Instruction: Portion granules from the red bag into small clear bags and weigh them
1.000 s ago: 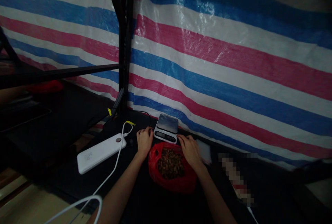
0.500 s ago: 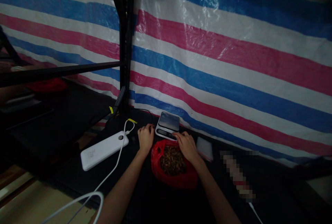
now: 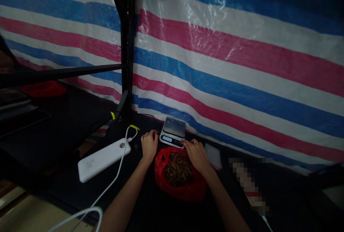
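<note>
Scale (image 3: 174, 127) sits, display (image 3: 167, 139) lit, between left hand (image 3: 149, 148) and right hand (image 3: 196, 154)

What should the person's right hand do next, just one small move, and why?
Probably ease the right hand back from the scale. The display is lit, though too small to read, and the fingertips sit at or very near the right end of its front, where leaning could disturb a reading. The red bag of small brown pieces lies open just in front.

sheeting (image 3: 215, 51): glossy plastic | bag (image 3: 185, 192): thin, crinkled plastic | scale plate (image 3: 174, 127): smooth, reflective | power bank (image 3: 103, 161): smooth plastic
</note>
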A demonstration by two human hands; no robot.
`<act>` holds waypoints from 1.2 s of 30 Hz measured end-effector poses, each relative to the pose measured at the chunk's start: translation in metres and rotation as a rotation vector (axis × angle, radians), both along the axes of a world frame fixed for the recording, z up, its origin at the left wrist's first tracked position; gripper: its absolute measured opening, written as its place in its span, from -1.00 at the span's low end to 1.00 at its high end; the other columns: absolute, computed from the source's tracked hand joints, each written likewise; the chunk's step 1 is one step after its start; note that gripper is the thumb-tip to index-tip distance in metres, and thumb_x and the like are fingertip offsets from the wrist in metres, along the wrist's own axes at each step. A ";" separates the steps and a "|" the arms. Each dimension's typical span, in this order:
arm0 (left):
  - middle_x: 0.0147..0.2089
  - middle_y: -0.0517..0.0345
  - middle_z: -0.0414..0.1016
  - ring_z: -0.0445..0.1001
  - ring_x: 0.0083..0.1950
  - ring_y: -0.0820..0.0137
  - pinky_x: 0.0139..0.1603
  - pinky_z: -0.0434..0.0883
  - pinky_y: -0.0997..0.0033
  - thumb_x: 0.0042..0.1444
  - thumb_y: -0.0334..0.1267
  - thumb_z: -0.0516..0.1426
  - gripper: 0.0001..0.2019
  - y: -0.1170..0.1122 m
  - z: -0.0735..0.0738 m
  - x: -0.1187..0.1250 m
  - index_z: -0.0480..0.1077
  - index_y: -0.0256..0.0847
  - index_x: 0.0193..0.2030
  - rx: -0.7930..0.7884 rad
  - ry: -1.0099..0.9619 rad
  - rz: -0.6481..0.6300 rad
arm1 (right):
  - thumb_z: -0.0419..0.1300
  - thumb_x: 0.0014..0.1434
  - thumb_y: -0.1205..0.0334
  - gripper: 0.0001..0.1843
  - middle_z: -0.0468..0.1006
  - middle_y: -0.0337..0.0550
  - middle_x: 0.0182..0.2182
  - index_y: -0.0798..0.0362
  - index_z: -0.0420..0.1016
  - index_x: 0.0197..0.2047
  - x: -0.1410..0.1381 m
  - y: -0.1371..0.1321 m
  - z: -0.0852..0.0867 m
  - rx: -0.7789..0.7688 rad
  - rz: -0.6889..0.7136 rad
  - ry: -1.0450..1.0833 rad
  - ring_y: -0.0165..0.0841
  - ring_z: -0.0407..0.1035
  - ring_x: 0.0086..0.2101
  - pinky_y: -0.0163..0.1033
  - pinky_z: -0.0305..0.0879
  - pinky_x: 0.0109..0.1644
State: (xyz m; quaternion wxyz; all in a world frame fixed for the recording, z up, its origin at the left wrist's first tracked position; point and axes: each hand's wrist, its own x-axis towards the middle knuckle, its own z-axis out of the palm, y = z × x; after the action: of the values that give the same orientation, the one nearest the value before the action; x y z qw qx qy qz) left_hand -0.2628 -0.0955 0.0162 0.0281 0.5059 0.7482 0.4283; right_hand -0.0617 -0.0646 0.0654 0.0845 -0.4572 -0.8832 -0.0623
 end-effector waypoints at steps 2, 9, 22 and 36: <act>-0.27 0.12 0.50 0.40 -0.19 0.30 -0.11 0.19 0.29 0.14 -0.30 -0.09 -0.77 0.000 0.001 0.000 0.37 -0.17 -0.26 0.003 -0.004 -0.010 | -0.25 0.27 0.19 -0.60 0.50 -0.12 -0.28 -0.08 0.34 -0.02 0.001 -0.001 0.000 -0.008 0.012 0.001 -0.32 0.28 -0.21 -0.24 0.08 -0.18; -0.25 0.10 0.50 0.41 -0.18 0.32 -0.11 0.22 0.31 0.13 -0.31 -0.08 -0.78 0.001 0.001 -0.001 0.38 -0.19 -0.25 -0.001 -0.020 0.007 | -0.14 0.22 0.20 -0.65 0.45 -0.10 -0.16 -0.05 0.31 0.01 0.035 0.012 -0.001 0.062 -0.157 0.173 -0.27 0.28 -0.14 -0.19 0.12 -0.14; -0.28 0.07 0.50 0.43 -0.20 0.32 -0.14 0.25 0.35 0.13 -0.29 -0.08 -0.76 0.000 0.002 0.000 0.40 -0.21 -0.27 0.003 -0.060 -0.008 | -0.20 0.23 0.38 -0.63 0.48 -0.21 -0.11 -0.06 0.37 -0.11 0.006 0.011 -0.008 -0.017 0.184 0.120 -0.34 0.25 -0.03 -0.11 -0.06 0.04; -0.28 0.09 0.50 0.43 -0.21 0.34 -0.15 0.25 0.37 0.12 -0.29 -0.07 -0.77 0.001 0.000 -0.001 0.40 -0.20 -0.26 0.001 -0.072 -0.024 | -0.10 0.08 0.48 -0.67 0.54 -0.12 -0.26 0.03 0.37 -0.20 -0.007 0.012 -0.012 -0.010 0.046 0.008 -0.30 0.32 -0.11 -0.06 -0.24 0.07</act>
State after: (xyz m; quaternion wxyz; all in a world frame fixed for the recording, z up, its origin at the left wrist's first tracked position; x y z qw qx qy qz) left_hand -0.2635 -0.0941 0.0157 0.0598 0.4991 0.7403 0.4463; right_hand -0.0686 -0.0531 0.0538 0.0870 -0.4375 -0.8934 -0.0540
